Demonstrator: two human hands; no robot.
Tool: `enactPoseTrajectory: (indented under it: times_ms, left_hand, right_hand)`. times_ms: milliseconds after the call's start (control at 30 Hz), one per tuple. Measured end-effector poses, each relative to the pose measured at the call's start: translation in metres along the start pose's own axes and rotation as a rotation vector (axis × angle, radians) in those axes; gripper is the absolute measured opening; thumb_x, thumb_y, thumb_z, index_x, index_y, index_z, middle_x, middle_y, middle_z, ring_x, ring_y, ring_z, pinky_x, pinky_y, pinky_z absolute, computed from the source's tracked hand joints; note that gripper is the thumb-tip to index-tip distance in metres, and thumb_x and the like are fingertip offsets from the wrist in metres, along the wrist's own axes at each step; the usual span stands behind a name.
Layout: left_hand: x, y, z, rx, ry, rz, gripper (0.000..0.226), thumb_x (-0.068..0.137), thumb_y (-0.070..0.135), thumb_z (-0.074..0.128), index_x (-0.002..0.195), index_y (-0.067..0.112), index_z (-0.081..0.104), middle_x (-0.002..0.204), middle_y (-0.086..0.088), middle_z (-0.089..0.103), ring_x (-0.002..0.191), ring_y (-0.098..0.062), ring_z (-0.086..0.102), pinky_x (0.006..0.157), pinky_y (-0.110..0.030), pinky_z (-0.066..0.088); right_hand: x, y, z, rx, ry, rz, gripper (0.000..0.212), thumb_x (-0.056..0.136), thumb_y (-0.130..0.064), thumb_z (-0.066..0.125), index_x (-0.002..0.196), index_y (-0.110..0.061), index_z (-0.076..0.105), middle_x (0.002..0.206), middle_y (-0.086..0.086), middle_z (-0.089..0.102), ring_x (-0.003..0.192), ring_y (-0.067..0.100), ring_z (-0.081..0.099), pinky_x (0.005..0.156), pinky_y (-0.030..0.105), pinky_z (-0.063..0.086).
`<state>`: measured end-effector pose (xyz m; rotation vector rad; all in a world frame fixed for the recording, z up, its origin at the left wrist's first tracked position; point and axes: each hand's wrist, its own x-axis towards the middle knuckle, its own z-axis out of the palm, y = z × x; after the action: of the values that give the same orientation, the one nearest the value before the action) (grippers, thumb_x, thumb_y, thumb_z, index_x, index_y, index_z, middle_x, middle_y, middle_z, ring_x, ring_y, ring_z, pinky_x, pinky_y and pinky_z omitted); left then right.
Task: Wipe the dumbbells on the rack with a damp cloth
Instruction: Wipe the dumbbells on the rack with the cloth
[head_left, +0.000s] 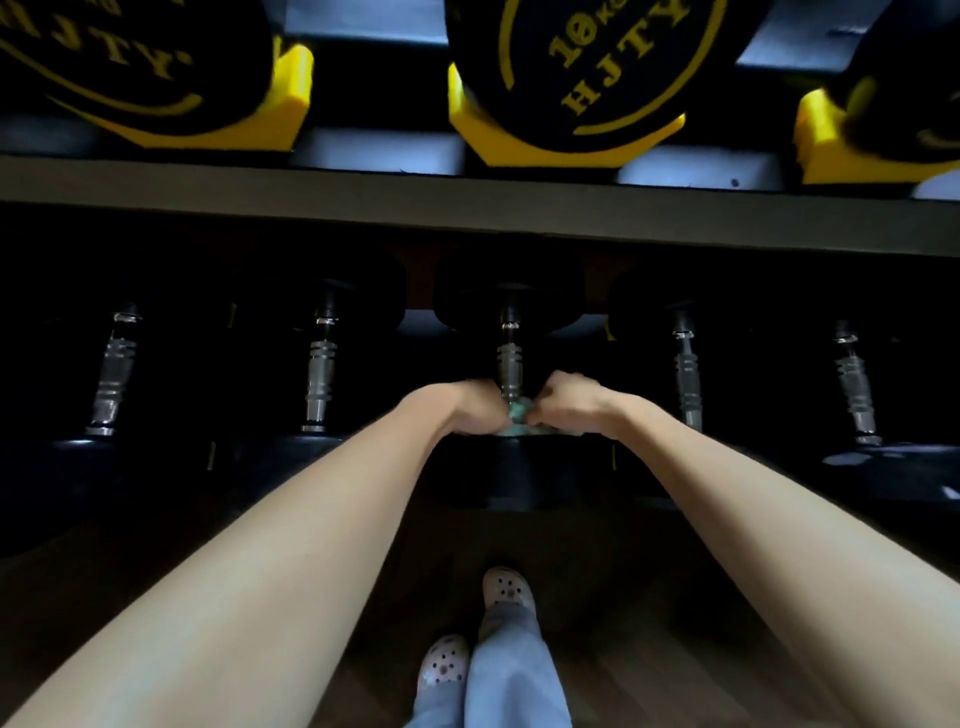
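On the dark lower shelf lies a row of several black dumbbells with ridged chrome handles. Both my hands meet at the near end of the middle dumbbell's handle. My left hand and my right hand each grip a greenish cloth that is bunched round the base of that handle. Most of the cloth is hidden by my fingers. The dumbbell's near head sits just below my hands.
The upper shelf's grey rail runs across above my hands, carrying black dumbbells with yellow lettering, one marked 10 kg, in yellow cradles. Neighbouring handles flank the middle one. My feet in pale clogs stand on wooden floor.
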<state>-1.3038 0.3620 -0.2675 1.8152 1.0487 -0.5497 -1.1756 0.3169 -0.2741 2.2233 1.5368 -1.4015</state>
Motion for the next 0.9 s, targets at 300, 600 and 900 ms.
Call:
enactPoseTrajectory:
  times_ms: [300,600,900]
  left_hand:
    - [-0.045,0.005,-0.018,-0.147,0.321,-0.025,0.039,0.088,0.046,0.057,0.087,0.007,0.056,0.082,-0.009,0.057,0.086,-0.027,0.058,0.061,-0.033,0.039]
    - [-0.021,-0.008,-0.035,-0.503,0.539,0.054,0.027,0.089,0.029,0.059,0.07,0.017,0.045,0.056,0.002,0.042,0.053,-0.014,0.042,0.052,-0.028,0.03]
    - [-0.041,0.039,-0.01,-0.227,0.416,0.17,0.032,0.075,0.027,0.071,0.064,0.022,0.041,0.064,0.008,0.042,0.058,-0.008,0.039,0.051,-0.022,0.029]
  right_hand:
    - [-0.043,-0.005,-0.011,0.473,0.208,0.008,0.042,0.089,-0.029,0.06,0.053,-0.016,0.042,0.054,-0.002,0.041,0.052,0.014,0.042,0.056,0.028,0.036]
    - [-0.011,-0.015,-0.009,0.694,0.576,0.012,0.023,0.084,-0.025,0.063,0.073,-0.015,0.046,0.064,-0.003,0.049,0.062,0.013,0.045,0.059,0.031,0.033]
    - [-0.069,0.032,-0.011,0.642,0.714,0.04,0.027,0.085,-0.023,0.063,0.074,-0.016,0.039,0.06,-0.006,0.043,0.055,0.009,0.039,0.051,0.02,0.03]
